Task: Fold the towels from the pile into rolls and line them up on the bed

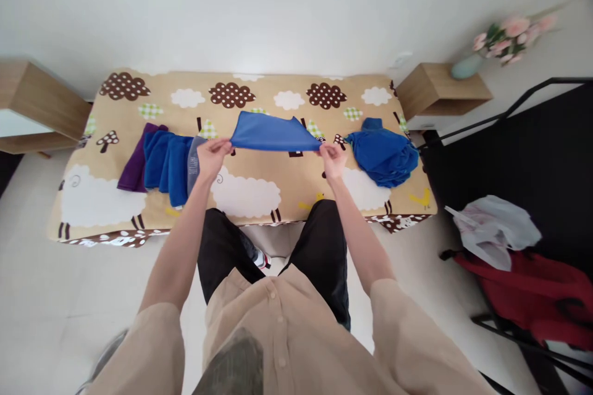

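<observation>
A blue cloth (pixel 273 132) is stretched between my two hands above the bed cover. My left hand (pixel 214 155) pinches its left corner; my right hand (pixel 332 159) pinches the right one. The near edge between them is pulled straight, while the far part spreads out with an uneven outline. Close to my left hand lies a row of folded cloths: a purple one (pixel 135 163), bright blue ones (pixel 167 163) and a grey-blue one (pixel 193 168) partly behind my wrist. Right of my right hand rests a crumpled blue cloth heap (pixel 382 154).
The patterned bed cover (pixel 296 188) lies against the white wall. Wooden cabinets flank it on the left (pixel 50 99) and right (pixel 424 89); a vase of pink flowers (pixel 467 66) stands on the right one. A plastic bag (pixel 498 225) and red bag (pixel 532 290) are at lower right.
</observation>
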Tool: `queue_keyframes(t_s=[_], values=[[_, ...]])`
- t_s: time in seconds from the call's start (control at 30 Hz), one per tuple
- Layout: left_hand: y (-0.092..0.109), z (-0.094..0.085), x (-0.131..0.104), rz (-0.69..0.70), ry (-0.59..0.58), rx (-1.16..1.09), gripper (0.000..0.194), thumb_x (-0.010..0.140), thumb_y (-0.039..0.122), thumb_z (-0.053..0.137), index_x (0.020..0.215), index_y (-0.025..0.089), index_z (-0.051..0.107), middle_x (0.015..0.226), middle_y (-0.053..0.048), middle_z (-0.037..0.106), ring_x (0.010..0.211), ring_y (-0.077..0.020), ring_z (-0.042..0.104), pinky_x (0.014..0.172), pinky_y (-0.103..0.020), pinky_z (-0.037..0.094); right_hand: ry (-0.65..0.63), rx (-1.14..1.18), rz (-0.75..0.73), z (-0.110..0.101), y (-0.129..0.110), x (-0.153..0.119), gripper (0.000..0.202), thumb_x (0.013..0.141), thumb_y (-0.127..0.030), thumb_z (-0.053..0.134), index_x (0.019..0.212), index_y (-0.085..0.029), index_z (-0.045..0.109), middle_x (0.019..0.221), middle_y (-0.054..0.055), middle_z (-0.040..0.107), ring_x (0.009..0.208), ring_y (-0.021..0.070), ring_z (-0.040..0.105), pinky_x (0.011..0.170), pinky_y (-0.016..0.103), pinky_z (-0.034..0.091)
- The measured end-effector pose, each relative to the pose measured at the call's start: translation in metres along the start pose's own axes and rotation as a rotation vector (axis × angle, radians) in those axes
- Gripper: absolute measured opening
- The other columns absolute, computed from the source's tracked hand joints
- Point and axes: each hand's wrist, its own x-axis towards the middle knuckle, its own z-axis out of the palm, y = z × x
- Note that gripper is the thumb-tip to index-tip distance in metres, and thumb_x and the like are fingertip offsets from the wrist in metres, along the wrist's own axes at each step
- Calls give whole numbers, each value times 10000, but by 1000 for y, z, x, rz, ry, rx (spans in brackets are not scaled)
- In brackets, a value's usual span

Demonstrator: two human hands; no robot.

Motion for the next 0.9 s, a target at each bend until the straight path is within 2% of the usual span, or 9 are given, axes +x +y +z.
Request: queue_keyframes(t_s=[0.13, 0.2, 0.27, 0.3, 0.4, 0.53, 0.63, 0.8, 0.9], values=[[-75, -10, -61, -327, -61, 342, 262, 772, 330, 768, 970, 161, 799, 959, -97, 810, 932, -246, 774, 930, -362, 605, 40, -270, 297, -4, 59, -53, 196, 821, -354, 724, 900, -176, 695, 955, 96, 803, 897, 215, 782, 949, 387, 632], [-105, -11, -90, -419, -91, 422, 191, 759, 261, 756, 922, 173, 800, 923, -90, 811, 1002, -273, 770, 1021, -387, 568, 35, -401, 413, -8, 82, -79, 96, 792, -266, 702, 830, -178, 706, 920, 101, 807, 916, 233, 783, 984, 400, 618], [-130, -12, -113, -490, -104, 456, 158, 731, 194, 748, 884, 182, 784, 812, -75, 794, 981, -290, 774, 1053, -423, 548, 23, -461, 483, -15, 102, -100, 32, 728, -197, 721, 716, -188, 693, 778, 88, 784, 861, 264, 782, 985, 442, 615], [-141, -13, -121, -526, -112, 468, 171, 716, 170, 748, 884, 187, 775, 776, -65, 786, 958, -293, 776, 1047, -433, 550, 17, -472, 509, -19, 110, -109, 63, 693, -168, 734, 669, -193, 682, 708, 75, 762, 826, 274, 779, 972, 457, 618], [-166, -14, -136, -607, -139, 480, 250, 711, 164, 758, 959, 196, 755, 831, -62, 800, 956, -283, 779, 1013, -421, 568, -9, -489, 568, -29, 129, -124, 101, 642, -133, 761, 647, -195, 681, 668, 50, 744, 803, 263, 774, 936, 423, 629], [-183, -17, -137, -624, -158, 455, 369, 782, 255, 752, 1140, 176, 720, 1043, -105, 812, 1063, -254, 767, 1008, -361, 567, -8, -471, 592, -27, 147, -124, 134, 716, -214, 763, 822, -175, 691, 901, 84, 800, 865, 218, 778, 859, 326, 639], [-186, -20, -133, -617, -185, 460, 403, 790, 275, 738, 1178, 169, 702, 1053, -103, 809, 1037, -242, 766, 965, -337, 575, 18, -498, 631, -23, 158, -121, 167, 756, -232, 715, 903, -172, 660, 973, 100, 796, 811, 207, 768, 743, 308, 638], [-177, -29, -133, -609, -226, 581, 283, 734, 202, 717, 1015, 198, 689, 898, -53, 791, 922, -237, 751, 963, -358, 553, 83, -636, 713, -30, 165, -131, 161, 685, -172, 707, 819, -192, 619, 888, 83, 771, 918, 225, 761, 871, 309, 616], [-167, -34, -139, -612, -245, 660, 227, 692, 148, 694, 894, 226, 625, 793, -15, 744, 906, -246, 746, 1005, -388, 531, 58, -702, 767, -35, 157, -146, 145, 643, -148, 687, 754, -209, 617, 782, 46, 741, 872, 234, 753, 865, 320, 611]])
